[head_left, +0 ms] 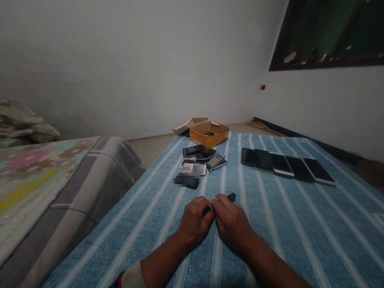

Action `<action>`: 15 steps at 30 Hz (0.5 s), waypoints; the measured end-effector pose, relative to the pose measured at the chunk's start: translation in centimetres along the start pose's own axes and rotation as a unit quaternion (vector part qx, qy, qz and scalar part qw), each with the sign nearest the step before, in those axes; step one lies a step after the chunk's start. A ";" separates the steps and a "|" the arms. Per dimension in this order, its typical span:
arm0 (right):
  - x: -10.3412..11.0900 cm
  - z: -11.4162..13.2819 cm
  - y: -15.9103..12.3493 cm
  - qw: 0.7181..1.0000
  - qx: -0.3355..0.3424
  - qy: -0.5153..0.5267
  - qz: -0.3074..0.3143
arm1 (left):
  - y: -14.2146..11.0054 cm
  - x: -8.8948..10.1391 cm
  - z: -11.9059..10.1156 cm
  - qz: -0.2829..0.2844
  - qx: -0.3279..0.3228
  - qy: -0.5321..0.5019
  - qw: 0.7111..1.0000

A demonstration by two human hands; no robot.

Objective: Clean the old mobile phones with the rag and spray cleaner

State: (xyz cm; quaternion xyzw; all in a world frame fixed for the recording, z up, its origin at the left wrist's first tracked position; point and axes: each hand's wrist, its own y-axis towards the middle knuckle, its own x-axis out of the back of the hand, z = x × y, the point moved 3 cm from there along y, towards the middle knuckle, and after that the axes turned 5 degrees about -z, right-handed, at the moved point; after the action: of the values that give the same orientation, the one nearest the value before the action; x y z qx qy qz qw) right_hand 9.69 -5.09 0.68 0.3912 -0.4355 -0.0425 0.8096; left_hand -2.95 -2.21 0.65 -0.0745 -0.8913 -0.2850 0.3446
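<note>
My left hand (196,218) and my right hand (231,220) meet over the near middle of the striped blue cloth (150,240), fingers curled and pinched together. A small pale bit shows where the fingertips touch, too small to name. Past the knuckles of my right hand sticks out the dark rounded end of an object (232,197); my fingers cover the rest of it. Just beyond my hands lies a loose group of keypad phones, among them a silver phone (194,169), a black phone (193,150) and a grey-blue phone (216,160).
An open orange cardboard box (207,141) stands at the far end, with a dark item inside. On the right, several smartphones lie in a row, including a white-edged phone (318,171). A bed with a flowered cover (45,172) is on the left, and a window (330,32) is upper right.
</note>
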 end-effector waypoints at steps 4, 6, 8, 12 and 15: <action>0.1 -0.7 -0.4 0.999 0.007 -0.032 0.004 | 0.0 0.1 -0.2 0.010 0.011 0.003 1.000; 0.2 -1.1 -0.4 0.999 0.004 -0.032 0.004 | -0.1 0.1 -0.3 0.012 0.015 0.004 1.000; 0.5 -1.8 -0.5 0.999 -0.007 -0.036 -0.004 | -0.1 0.2 -0.3 0.014 0.021 0.003 1.000; 1.4 -3.4 -0.6 0.996 -0.054 -0.048 -0.046 | 0.0 0.3 -0.2 0.014 0.030 0.011 0.999; 1.5 -3.3 -0.7 0.995 -0.067 -0.039 -0.059 | 0.0 0.2 -0.2 0.012 0.030 0.017 0.999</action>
State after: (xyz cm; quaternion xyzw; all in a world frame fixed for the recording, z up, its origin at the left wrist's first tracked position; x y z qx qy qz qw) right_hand 13.27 -4.21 0.12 0.3596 -0.4385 -0.1346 0.8126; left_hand -3.02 -2.31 0.92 -0.0702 -0.8924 -0.2549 0.3657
